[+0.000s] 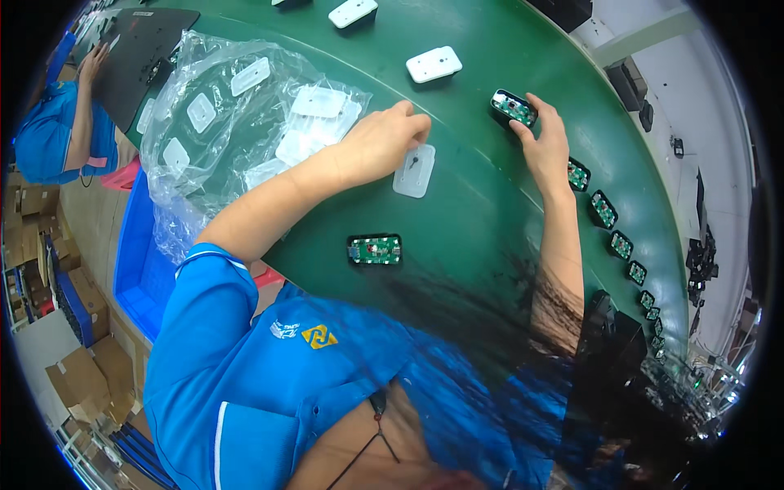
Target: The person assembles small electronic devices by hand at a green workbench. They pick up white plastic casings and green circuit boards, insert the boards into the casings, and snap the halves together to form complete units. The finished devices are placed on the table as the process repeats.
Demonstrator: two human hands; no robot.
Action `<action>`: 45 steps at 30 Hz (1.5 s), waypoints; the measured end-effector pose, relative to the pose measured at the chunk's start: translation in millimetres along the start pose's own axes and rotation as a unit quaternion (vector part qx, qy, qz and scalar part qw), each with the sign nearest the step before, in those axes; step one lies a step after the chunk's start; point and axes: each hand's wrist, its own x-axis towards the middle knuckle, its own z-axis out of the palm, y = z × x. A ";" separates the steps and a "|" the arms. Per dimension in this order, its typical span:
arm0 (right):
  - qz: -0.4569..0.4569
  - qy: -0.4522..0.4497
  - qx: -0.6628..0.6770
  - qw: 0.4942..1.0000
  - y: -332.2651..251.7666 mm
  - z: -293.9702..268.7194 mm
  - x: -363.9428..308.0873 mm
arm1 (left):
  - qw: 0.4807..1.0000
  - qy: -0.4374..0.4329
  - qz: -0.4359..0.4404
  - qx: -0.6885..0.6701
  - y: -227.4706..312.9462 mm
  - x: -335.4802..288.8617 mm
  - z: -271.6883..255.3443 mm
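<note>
My right hand (545, 145) grips a black casing with a green circuit board (513, 109) by its near end, thumb on one side and fingers on the other. My left hand (382, 144) is closed, its fingers curled together; whatever they may hold is hidden. Just below those fingertips lies a translucent white cover plate (414, 173) with a small dark mark on it. Closer to my body, another cased circuit board (375, 250) rests face up on the green table (482, 224).
A clear plastic bag (220, 135) with several white cover plates (318, 102) spreads under my left forearm. White-topped units (434, 64) stand at the far side. Cased boards (603, 210) line the right edge. A blue bin (140, 265) and a co-worker (65, 135) are at left.
</note>
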 end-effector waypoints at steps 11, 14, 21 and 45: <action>0.059 -0.004 0.371 0.927 -115.5 -36.9 -73.5 | 0.903 -0.006 -0.012 -0.430 49.0 -17.1 -25.1; -0.003 0.014 0.310 0.951 -130.3 -65.3 -86.1 | 0.840 -0.050 -0.029 -0.539 56.0 -30.7 -28.5; -0.109 0.033 0.191 0.975 -154.0 -86.2 -105.2 | 0.831 -0.123 0.023 -0.541 78.1 -57.5 -32.5; -0.141 0.001 0.006 0.990 -185.4 -100.9 -144.3 | 0.913 -0.020 0.112 -0.391 98.2 -86.4 -21.6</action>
